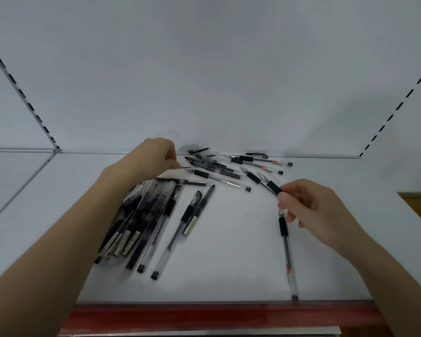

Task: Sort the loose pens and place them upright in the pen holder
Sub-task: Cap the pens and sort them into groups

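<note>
pens point(141, 215) on shelf point(229, 263), right hand point(311, 207) maybe pinching

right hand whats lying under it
A clear pen with a black grip lies on the shelf, its upper end under the right hand; its tip is covered.

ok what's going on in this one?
A person is sorting loose pens on a white shelf. The left hand pinches the tip of an uncapped pen. The right hand holds a second pen by its black grip. A pile of pens lies beside the left forearm, and scattered pens lie along the back wall. No pen holder is in view.
</note>
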